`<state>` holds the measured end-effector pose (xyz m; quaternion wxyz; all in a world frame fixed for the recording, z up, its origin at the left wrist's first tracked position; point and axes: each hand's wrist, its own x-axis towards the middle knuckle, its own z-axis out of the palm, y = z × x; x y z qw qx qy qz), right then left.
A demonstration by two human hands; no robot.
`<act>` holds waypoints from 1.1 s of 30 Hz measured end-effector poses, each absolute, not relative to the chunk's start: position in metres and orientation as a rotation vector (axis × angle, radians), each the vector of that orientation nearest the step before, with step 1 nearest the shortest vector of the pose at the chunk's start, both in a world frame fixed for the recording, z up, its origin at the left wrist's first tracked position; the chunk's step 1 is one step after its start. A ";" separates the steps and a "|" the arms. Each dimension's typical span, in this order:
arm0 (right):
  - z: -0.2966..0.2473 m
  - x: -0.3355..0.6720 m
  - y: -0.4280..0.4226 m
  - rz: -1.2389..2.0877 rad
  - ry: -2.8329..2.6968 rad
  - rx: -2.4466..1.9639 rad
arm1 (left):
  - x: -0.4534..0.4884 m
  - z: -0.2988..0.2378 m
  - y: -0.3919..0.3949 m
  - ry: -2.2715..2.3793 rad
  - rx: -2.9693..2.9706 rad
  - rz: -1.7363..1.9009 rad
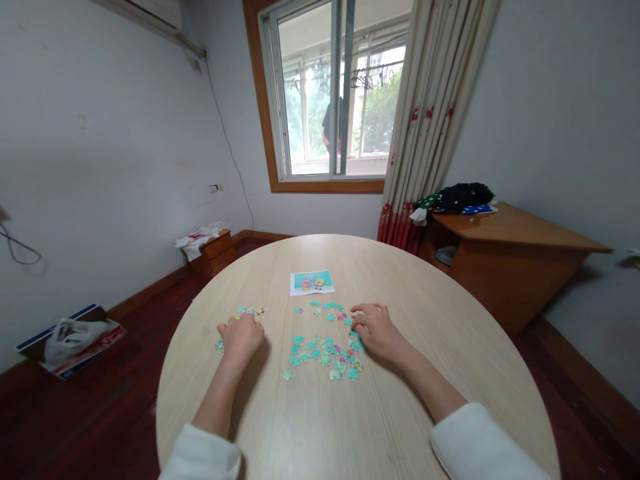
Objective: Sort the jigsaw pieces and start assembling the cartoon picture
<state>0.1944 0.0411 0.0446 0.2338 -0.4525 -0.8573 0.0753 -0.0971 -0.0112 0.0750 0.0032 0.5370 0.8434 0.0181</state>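
Observation:
Several small turquoise and pink jigsaw pieces point(323, 351) lie scattered on a round pale wooden table point(310, 427). A few more pieces point(249, 311) sit just past my left hand point(240, 335), which rests on the table with its fingers curled under. My right hand point(376, 328) lies at the right edge of the scatter, fingers bent and touching pieces there. What the fingers of either hand hold, if anything, is hidden. A printed reference picture point(312, 282) lies flat farther back on the table.
A wooden desk point(520, 230) with dark clothing stands at the right by a curtain point(430, 127). A low wooden box point(216, 251) with papers sits by the left wall. A plastic bag on a flat carton point(73, 337) lies on the dark red floor. A person stands outside the window point(333, 120).

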 end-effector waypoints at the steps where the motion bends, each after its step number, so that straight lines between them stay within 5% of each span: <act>1: 0.045 0.195 0.040 0.223 -2.381 -1.242 | -0.099 0.076 -0.012 2.654 1.664 0.068; 9: 0.044 0.182 0.030 0.338 -2.449 -1.125 | -0.080 0.063 -0.009 2.395 1.914 0.587; 22: 0.047 0.189 0.030 0.277 -2.518 -1.220 | -0.061 0.051 -0.009 2.072 2.050 0.858; 33: 0.027 0.176 0.033 0.148 -2.484 -1.189 | -0.027 0.049 -0.017 1.475 2.252 0.667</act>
